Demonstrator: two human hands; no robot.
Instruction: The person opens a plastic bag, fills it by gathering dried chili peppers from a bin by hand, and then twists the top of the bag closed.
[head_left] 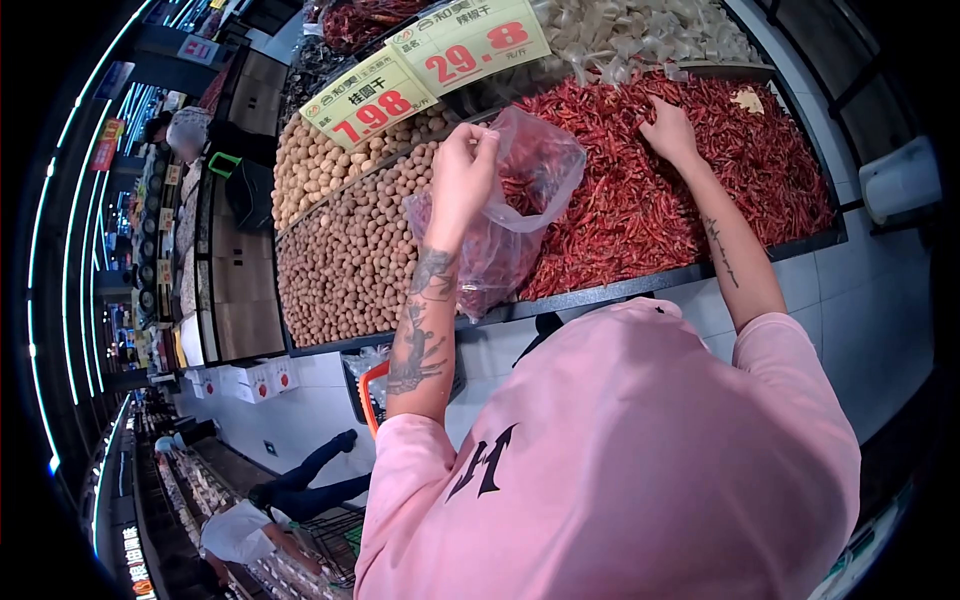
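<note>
My left hand (466, 168) is closed in a pinch on the rim of a clear plastic bag (555, 170). The bag hangs with its mouth open, over the line between the brown round dried fruit and the chilies, and red pieces show through its lower part. Down at the heap of dried red chilies (610, 230), my right hand (670, 132) has its fingers curled in a pinch among the chilies. What exactly lies between those fingertips is partly hidden.
Dried longans (350, 270) fill the bin on the left, below two price signs (468, 50). Pale dried pieces (650, 35) lie behind the chilies. A basket with an orange handle (372, 395) stands on the floor. Another person (240, 535) is at lower left, near a cart.
</note>
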